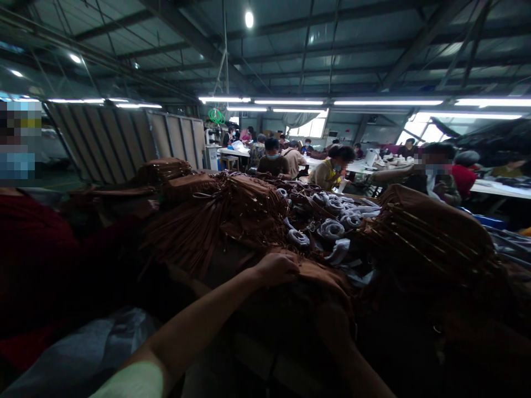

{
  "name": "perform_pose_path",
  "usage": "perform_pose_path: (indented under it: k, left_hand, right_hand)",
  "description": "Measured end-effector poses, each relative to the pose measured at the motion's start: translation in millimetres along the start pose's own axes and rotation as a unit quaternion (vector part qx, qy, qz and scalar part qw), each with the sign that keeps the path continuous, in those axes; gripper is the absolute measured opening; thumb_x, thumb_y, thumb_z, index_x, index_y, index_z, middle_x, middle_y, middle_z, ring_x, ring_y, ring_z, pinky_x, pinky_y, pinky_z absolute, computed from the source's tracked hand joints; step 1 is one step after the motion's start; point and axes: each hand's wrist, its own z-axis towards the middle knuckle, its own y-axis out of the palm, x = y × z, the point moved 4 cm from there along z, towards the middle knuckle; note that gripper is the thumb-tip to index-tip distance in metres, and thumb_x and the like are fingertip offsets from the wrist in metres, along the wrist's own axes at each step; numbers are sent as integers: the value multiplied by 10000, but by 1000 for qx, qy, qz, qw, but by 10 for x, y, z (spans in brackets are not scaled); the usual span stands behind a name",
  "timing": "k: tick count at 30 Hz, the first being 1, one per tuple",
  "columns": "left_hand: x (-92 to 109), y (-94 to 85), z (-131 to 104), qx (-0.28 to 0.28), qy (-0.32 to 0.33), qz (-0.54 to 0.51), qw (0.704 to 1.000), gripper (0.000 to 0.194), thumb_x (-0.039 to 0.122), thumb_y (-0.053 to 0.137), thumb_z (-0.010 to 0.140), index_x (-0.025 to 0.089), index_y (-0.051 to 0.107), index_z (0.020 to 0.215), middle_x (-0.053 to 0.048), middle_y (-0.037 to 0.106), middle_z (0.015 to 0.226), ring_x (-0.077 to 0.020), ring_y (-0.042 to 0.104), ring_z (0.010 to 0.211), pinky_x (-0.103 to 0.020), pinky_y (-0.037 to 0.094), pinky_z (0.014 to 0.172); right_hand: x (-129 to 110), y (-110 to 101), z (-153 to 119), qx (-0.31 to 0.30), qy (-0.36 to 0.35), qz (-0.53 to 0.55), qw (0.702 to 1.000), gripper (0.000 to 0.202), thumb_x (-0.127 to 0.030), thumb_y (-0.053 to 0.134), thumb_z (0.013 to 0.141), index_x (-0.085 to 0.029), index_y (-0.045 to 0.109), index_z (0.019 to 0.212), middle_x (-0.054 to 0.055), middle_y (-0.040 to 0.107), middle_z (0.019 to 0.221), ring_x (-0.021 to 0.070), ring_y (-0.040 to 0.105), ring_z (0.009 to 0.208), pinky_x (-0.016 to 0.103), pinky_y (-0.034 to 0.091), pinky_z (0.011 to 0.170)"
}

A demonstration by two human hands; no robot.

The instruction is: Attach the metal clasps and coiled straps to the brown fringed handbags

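Note:
My left hand [277, 269] reaches in from the lower left, fingers curled together on the edge of a brown suede-like piece [321, 272]. That piece lies in front of me, its near side falling into deep shadow. Against its right part is my right hand [333, 323], very dark, with its fingers hidden. Just beyond are a heap of brown fringed pieces [253, 202] and several straps rolled in whitish wrapping [331, 228].
A stack of brown pieces with shiny gold edges [431, 226] rises at the right. To my left stands a person in a dark red sleeve [95, 237], near a pale plastic sheet [95, 348]. Farther back, several people sit at white tables [504, 189].

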Motion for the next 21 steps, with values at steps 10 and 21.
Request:
perform_pose_path:
  k: [10, 21]
  left_hand:
    - [-386, -124, -466, 18, -163, -3, 987, 269, 391, 534, 856, 194, 711, 899, -41, 677, 887, -150, 623, 811, -204, 409, 689]
    - [-754, 263, -1031, 45, -381, -117, 916, 455, 577, 617, 686, 161, 561, 861, -35, 641, 772, -162, 583, 676, -234, 374, 564]
  right_hand:
    - [-428, -66, 48, 31, 45, 13, 998, 309, -167, 366, 896, -164, 649, 1019, 151, 626, 986, 230, 618, 807, 312, 435, 655]
    - [-1414, 90, 227, -84, 39, 142, 986, 161, -267, 505, 856, -172, 635, 863, 65, 650, 810, 149, 606, 701, 238, 337, 597]
